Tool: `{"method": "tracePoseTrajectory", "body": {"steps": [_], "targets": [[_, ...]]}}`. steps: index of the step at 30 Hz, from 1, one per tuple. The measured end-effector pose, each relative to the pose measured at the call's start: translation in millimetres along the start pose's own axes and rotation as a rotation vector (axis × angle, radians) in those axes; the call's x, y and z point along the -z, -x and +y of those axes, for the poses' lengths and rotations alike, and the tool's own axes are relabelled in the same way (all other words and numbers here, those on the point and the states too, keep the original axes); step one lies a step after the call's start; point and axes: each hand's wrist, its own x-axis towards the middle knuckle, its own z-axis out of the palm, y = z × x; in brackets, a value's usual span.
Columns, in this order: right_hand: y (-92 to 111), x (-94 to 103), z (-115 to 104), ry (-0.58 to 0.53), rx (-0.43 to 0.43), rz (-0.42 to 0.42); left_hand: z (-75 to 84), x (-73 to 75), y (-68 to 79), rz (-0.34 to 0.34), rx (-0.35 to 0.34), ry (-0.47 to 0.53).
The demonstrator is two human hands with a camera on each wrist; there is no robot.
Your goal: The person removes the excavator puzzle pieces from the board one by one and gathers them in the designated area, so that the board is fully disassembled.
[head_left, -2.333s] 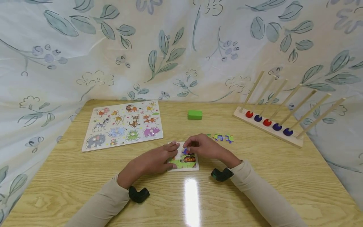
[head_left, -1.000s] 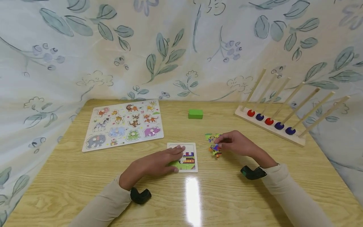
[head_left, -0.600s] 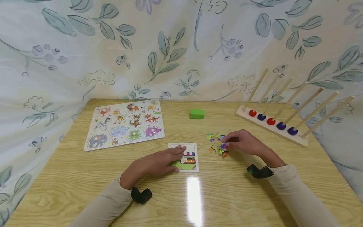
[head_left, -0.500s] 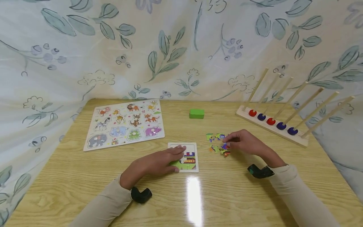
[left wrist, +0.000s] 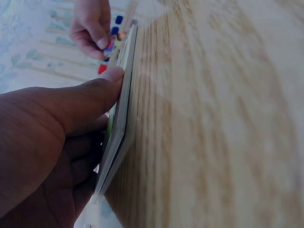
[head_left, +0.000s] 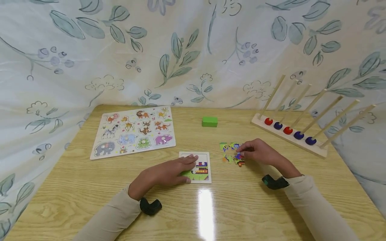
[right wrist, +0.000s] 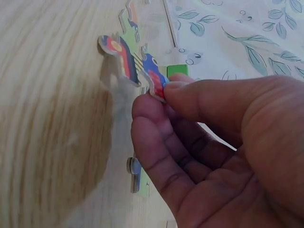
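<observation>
My left hand [head_left: 169, 172] lies with extended fingers across the left part of a small white-framed jigsaw puzzle tray [head_left: 209, 172], which is partly filled with green, red and yellow pieces. In the left wrist view its thumb rests on the tray's edge. To the right of the tray, my right hand [head_left: 263, 155] pinches a blue-and-red jigsaw piece [right wrist: 156, 78] between thumb and forefinger, as the right wrist view shows. Beside that piece is a red-and-black piece [right wrist: 124, 59]. More loose jigsaw pieces [head_left: 228, 158] lie left of the right fingertips, with green-and-blue ones [head_left: 223, 146] behind.
An animal peg puzzle board [head_left: 135, 134] lies at the back left. A green block [head_left: 209, 122] stands at the back middle. At the back right is a wooden peg rack [head_left: 289, 137] with tall rods and red and blue rings. A floral cloth [head_left: 193, 50] hangs behind the table.
My right hand has moved from above the puzzle tray to the loose pieces at the right, then slightly farther right. My left hand has stayed on the tray.
</observation>
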Motion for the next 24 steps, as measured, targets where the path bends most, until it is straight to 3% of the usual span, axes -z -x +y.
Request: {"method": "tracePoseTrajectory", "body": {"steps": [14, 24], "targets": [[1.4, 0.0, 1.5, 0.027, 0.026, 0.072, 1.0, 0.0, 0.4, 0.005, 0.007, -0.003], [1.6, -4.5, -5.8, -0.003, 0.057, 0.06, 1.1, -0.1, 0.1, 0.003, 0.014, -0.002]]}}
